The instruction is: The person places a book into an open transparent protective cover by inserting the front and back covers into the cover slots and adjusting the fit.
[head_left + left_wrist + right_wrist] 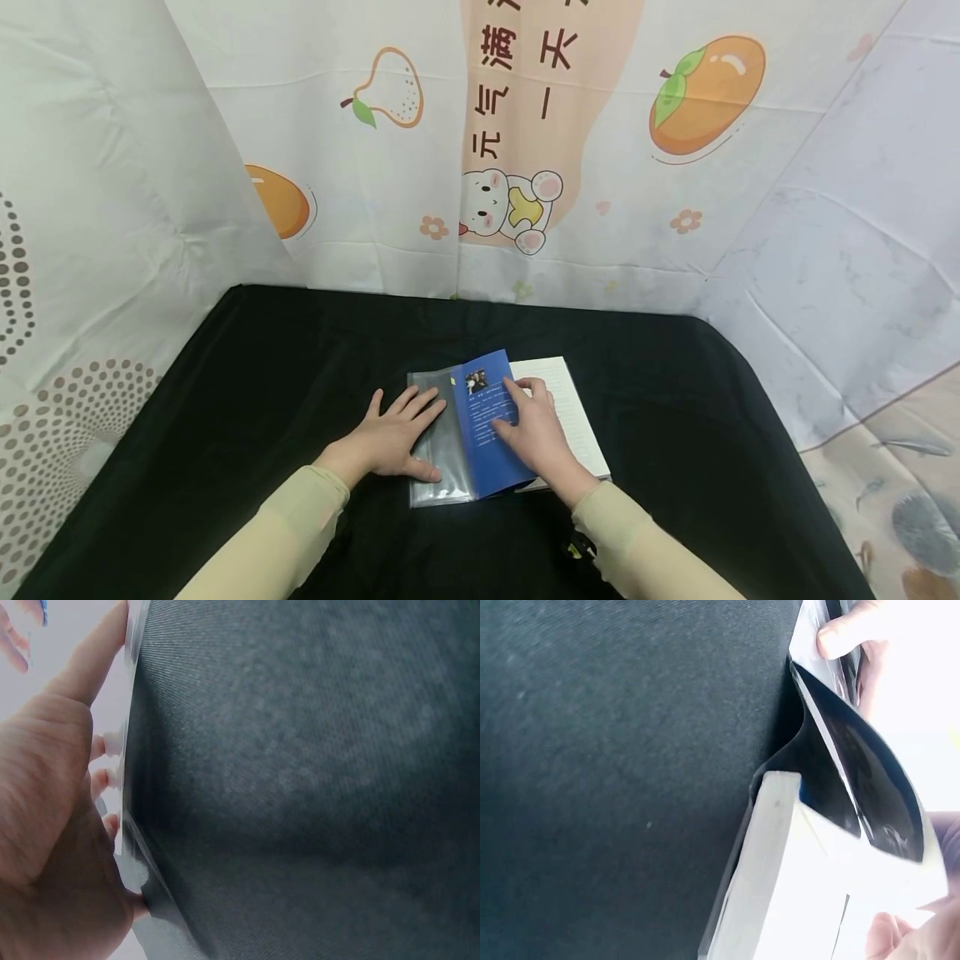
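- Left hand (393, 433) lies flat, fingers spread, pressing the clear plastic cover (438, 454).
- Right hand (536, 429) rests with straight fingers on the blue flap (483, 417).
- The book (577, 412) lies open mid-counter (225, 400).

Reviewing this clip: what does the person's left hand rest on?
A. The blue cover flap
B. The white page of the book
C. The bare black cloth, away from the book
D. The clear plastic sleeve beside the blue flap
D. In the head view the left hand lies flat, fingers spread, on the clear plastic sleeve, while the right hand is on the blue flap.
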`<state>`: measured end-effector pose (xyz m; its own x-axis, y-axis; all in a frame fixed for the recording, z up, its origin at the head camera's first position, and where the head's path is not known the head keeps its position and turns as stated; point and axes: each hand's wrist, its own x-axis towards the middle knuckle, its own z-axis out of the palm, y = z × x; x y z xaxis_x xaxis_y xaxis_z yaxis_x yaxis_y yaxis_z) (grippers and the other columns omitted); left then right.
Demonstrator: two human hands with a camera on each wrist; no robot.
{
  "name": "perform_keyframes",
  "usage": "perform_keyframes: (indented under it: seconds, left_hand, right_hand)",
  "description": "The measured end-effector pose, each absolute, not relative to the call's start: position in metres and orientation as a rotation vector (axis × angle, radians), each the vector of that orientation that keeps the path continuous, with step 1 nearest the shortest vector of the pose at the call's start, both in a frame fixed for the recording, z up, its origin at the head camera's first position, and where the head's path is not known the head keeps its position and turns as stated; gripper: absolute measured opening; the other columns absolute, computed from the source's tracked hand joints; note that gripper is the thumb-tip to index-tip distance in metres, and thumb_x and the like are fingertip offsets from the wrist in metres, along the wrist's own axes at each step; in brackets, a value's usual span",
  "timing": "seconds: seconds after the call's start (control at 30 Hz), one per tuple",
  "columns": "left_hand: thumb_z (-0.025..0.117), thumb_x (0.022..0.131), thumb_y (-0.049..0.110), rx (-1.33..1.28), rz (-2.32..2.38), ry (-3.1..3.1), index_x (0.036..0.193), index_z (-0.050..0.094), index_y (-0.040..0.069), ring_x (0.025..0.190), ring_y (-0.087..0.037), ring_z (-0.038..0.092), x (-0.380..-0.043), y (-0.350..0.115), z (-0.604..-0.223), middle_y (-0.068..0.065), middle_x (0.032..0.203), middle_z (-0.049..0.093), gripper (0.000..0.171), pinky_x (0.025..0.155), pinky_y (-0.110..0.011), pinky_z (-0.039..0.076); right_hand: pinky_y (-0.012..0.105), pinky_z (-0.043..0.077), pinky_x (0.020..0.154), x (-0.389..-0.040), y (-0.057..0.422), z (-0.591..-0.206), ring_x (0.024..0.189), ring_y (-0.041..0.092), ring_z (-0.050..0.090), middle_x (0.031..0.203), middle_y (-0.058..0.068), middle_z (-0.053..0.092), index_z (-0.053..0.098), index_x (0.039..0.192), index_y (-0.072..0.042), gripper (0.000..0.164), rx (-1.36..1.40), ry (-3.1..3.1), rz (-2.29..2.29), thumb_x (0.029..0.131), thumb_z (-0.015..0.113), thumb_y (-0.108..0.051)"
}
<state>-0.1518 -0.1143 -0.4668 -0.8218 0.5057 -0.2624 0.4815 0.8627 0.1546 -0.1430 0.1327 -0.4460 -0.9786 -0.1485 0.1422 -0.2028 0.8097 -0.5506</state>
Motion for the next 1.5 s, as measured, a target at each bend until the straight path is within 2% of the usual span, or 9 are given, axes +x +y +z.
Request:
perform_keyframes:
  seconds: [0.1, 0.2, 0.3, 0.4, 0.6, 0.73, 0.83, 0.97, 1.5]
  left_hand:
    - [0.05, 0.068, 0.087, 0.74, 0.109, 2.741, 0.154, 0.019, 0.026, 0.145, -0.03, 0.005, -0.152, -0.114, -0.467, 0.001, 0.161, 0.011, 0.109, 0.107, -0.072, 0.008]
    - [0.05, 0.068, 0.087, 0.739, 0.103, 2.74, 0.154, 0.019, 0.026, 0.145, -0.03, 0.005, -0.152, -0.114, -0.467, 0.001, 0.161, 0.01, 0.11, 0.107, -0.072, 0.008]
    - [0.052, 0.068, 0.087, 0.742, 0.102, 2.744, 0.154, 0.02, 0.026, 0.144, -0.031, 0.006, -0.152, -0.114, -0.466, 0.0, 0.161, 0.012, 0.11, 0.106, -0.072, 0.009]
    - [0.053, 0.067, 0.086, 0.75, 0.097, 2.753, 0.153, 0.022, 0.025, 0.144, -0.031, 0.008, -0.152, -0.113, -0.466, -0.001, 0.161, 0.014, 0.11, 0.106, -0.072, 0.011]
    - [0.053, 0.066, 0.087, 0.747, 0.078, 2.762, 0.153, 0.023, 0.026, 0.144, -0.032, 0.009, -0.153, -0.113, -0.466, -0.001, 0.16, 0.015, 0.11, 0.106, -0.072, 0.012]
    - [0.052, 0.066, 0.088, 0.746, 0.083, 2.759, 0.153, 0.023, 0.026, 0.144, -0.032, 0.009, -0.153, -0.113, -0.466, -0.001, 0.16, 0.014, 0.111, 0.106, -0.072, 0.012]
    - [0.051, 0.066, 0.088, 0.742, 0.081, 2.756, 0.153, 0.022, 0.026, 0.144, -0.032, 0.008, -0.153, -0.112, -0.467, 0.0, 0.161, 0.013, 0.111, 0.106, -0.072, 0.011]
    - [0.05, 0.066, 0.088, 0.738, 0.078, 2.754, 0.153, 0.022, 0.026, 0.144, -0.031, 0.008, -0.153, -0.112, -0.468, -0.001, 0.161, 0.013, 0.111, 0.106, -0.072, 0.011]
    - [0.055, 0.066, 0.086, 0.729, 0.099, 2.742, 0.153, 0.023, 0.025, 0.144, -0.031, 0.008, -0.153, -0.112, -0.465, -0.001, 0.16, 0.014, 0.111, 0.106, -0.072, 0.011]
  right_hand:
    - [0.047, 0.048, 0.092, -0.143, 0.136, -0.444, 0.113, 0.033, 0.048, 0.131, 0.021, 0.044, 0.048, 0.138, 0.0, 0.062, 0.291, -2.893, 0.922, 0.082, 0.073, -0.011]
    - [0.043, 0.052, 0.079, -0.143, 0.14, -0.442, 0.094, 0.026, 0.055, 0.123, 0.019, 0.051, 0.046, 0.139, 0.001, 0.061, 0.278, -2.897, 0.973, 0.083, 0.071, -0.009]
    - [0.037, 0.05, 0.065, -0.144, 0.144, -0.441, 0.075, 0.02, 0.054, 0.113, 0.016, 0.06, 0.047, 0.139, 0.001, 0.06, 0.229, -2.924, 1.037, 0.084, 0.07, -0.01]
    - [0.034, 0.049, 0.062, -0.144, 0.148, -0.441, 0.072, 0.017, 0.055, 0.103, 0.012, 0.066, 0.051, 0.136, -0.001, 0.055, 0.155, -2.956, 1.104, 0.086, 0.069, -0.014]
    - [0.031, 0.047, 0.054, -0.142, 0.153, -0.443, 0.062, 0.015, 0.054, 0.074, 0.002, 0.063, 0.065, 0.113, -0.005, 0.027, 0.11, -2.969, 1.162, 0.089, 0.066, -0.018]
    - [0.029, 0.038, 0.048, -0.141, 0.154, -0.443, 0.053, 0.014, 0.048, 0.06, -0.001, 0.055, 0.063, 0.093, -0.007, 0.013, 0.119, -2.967, 1.116, 0.089, 0.068, -0.019]
    - [0.029, 0.035, 0.048, -0.14, 0.154, -0.444, 0.052, 0.014, 0.045, 0.056, -0.001, 0.049, 0.055, 0.079, -0.011, 0.018, 0.137, -2.952, 1.093, 0.088, 0.068, -0.019]
    - [0.03, 0.034, 0.05, -0.14, 0.154, -0.444, 0.054, 0.016, 0.044, 0.056, 0.0, 0.046, 0.047, 0.07, -0.013, 0.028, 0.165, -2.942, 1.112, 0.09, 0.066, -0.018]
    - [0.029, 0.031, 0.048, -0.143, 0.15, -0.445, 0.054, 0.018, 0.045, 0.054, 0.002, 0.047, 0.05, 0.066, -0.01, 0.03, 0.014, -2.963, 1.425, 0.093, 0.06, -0.02]
